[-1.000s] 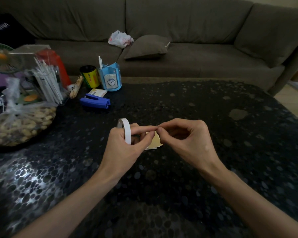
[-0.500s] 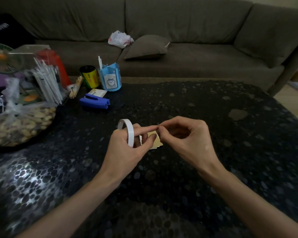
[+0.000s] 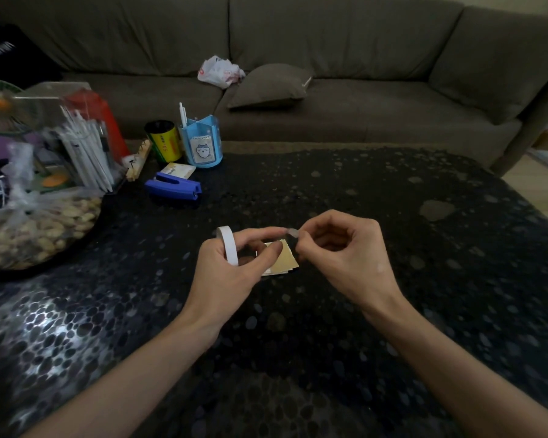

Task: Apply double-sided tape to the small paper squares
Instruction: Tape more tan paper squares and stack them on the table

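Squares (image 3: 284, 260) — under L hand (image 3: 222, 275) w/ tape (image 3: 229, 248)

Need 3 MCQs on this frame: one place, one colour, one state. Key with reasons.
1. Where is the blue stapler? A on the sofa; B on the table, near the pen holder; C on the floor.
2. Tape roll colour? A white; B red; C green.
3. Right hand? A flat on table; B pinching a small pale scrap; C holding a pen.
Key: B, it lies on the dark top by the holder; A, the ring in the left hand is white; B, fingertips close on the scrap.
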Motion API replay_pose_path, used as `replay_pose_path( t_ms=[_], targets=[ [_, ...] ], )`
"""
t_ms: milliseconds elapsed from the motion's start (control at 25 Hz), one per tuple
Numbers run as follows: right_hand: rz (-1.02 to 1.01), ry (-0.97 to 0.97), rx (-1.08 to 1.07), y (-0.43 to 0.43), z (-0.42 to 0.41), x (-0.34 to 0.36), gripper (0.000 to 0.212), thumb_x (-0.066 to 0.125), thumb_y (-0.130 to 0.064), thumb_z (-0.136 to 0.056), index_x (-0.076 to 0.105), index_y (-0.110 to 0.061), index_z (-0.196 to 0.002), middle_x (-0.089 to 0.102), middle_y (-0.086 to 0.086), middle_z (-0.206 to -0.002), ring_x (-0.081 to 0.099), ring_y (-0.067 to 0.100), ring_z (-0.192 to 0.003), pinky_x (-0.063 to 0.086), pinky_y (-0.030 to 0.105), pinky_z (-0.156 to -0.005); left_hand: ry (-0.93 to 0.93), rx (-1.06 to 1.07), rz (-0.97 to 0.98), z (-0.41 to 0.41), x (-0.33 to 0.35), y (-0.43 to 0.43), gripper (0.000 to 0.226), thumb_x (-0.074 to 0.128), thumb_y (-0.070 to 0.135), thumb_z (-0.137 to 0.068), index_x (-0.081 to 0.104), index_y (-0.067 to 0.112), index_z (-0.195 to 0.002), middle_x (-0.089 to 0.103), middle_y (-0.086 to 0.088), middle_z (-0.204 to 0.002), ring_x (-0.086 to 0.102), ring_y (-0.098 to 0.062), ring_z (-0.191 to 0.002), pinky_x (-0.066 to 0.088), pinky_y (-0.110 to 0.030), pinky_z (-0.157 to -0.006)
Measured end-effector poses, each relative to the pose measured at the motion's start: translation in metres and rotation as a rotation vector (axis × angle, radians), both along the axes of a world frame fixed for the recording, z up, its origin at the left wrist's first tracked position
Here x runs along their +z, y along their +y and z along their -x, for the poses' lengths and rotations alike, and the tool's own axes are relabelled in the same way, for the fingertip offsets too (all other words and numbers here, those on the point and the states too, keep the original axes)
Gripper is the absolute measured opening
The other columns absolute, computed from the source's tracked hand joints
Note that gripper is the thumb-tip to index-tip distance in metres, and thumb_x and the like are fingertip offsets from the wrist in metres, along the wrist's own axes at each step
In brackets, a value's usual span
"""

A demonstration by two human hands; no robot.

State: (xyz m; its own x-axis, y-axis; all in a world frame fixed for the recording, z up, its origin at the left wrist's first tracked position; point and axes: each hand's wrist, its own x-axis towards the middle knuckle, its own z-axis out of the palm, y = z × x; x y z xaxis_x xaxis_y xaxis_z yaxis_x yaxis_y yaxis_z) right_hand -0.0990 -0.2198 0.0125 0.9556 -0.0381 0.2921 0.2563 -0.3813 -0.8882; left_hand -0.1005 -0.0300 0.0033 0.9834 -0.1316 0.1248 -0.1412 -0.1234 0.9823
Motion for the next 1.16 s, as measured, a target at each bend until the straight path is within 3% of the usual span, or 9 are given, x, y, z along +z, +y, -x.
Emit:
replay_pose_path(
  t_ms=[160, 600, 840, 1160],
  targets=[
    [0.010, 0.009, 0.002, 0.000, 0.000, 0.000, 0.008, 0.079, -0.015, -0.088, 0.076, -0.021, -0.091, 0.077, -0.007, -0.085, 0.076, 0.008, -0.081, 0.063, 0.027, -0.077, 0.057, 0.023, 0.032, -0.001, 0.001, 0.001, 0.022, 0.074, 0.021, -0.091, 0.080, 0.032, -0.109, 0.075, 0.005, -0.088, 0.068, -0.001, -0.077, 0.052, -0.015, -0.062],
    [0.067, 0.064, -0.035, -0.005, -0.008, -0.007, 0.007, 0.077, -0.018, -0.091, 0.075, -0.025, -0.093, 0.075, -0.008, -0.086, 0.074, 0.005, -0.081, 0.063, 0.026, -0.078, 0.074, 0.084, 0.002, -0.007, -0.007, 0.000, 0.021, 0.076, 0.019, -0.092, 0.080, 0.034, -0.105, 0.072, -0.003, -0.086, 0.067, -0.004, -0.078, 0.052, -0.018, -0.067],
    [0.375, 0.296, -0.106, -0.041, -0.038, -0.015, 0.012, 0.065, -0.024, -0.101, 0.061, -0.035, -0.104, 0.066, -0.012, -0.101, 0.069, 0.004, -0.089, 0.058, 0.024, -0.078, 0.061, 0.092, -0.065, -0.011, -0.012, 0.005, 0.021, 0.076, 0.017, -0.092, 0.080, 0.031, -0.107, 0.070, -0.001, -0.084, 0.064, -0.003, -0.077, 0.054, -0.017, -0.071],
    [0.747, 0.354, -0.040, -0.084, -0.059, -0.028, 0.010, 0.060, -0.026, -0.104, 0.055, -0.036, -0.105, 0.061, -0.008, -0.112, 0.061, 0.010, -0.101, 0.057, 0.035, -0.090, 0.054, 0.103, -0.084, -0.016, -0.015, 0.006, 0.021, 0.077, 0.016, -0.091, 0.080, 0.029, -0.108, 0.070, 0.001, -0.083, 0.064, 0.000, -0.076, 0.051, -0.013, -0.070]
  ],
)
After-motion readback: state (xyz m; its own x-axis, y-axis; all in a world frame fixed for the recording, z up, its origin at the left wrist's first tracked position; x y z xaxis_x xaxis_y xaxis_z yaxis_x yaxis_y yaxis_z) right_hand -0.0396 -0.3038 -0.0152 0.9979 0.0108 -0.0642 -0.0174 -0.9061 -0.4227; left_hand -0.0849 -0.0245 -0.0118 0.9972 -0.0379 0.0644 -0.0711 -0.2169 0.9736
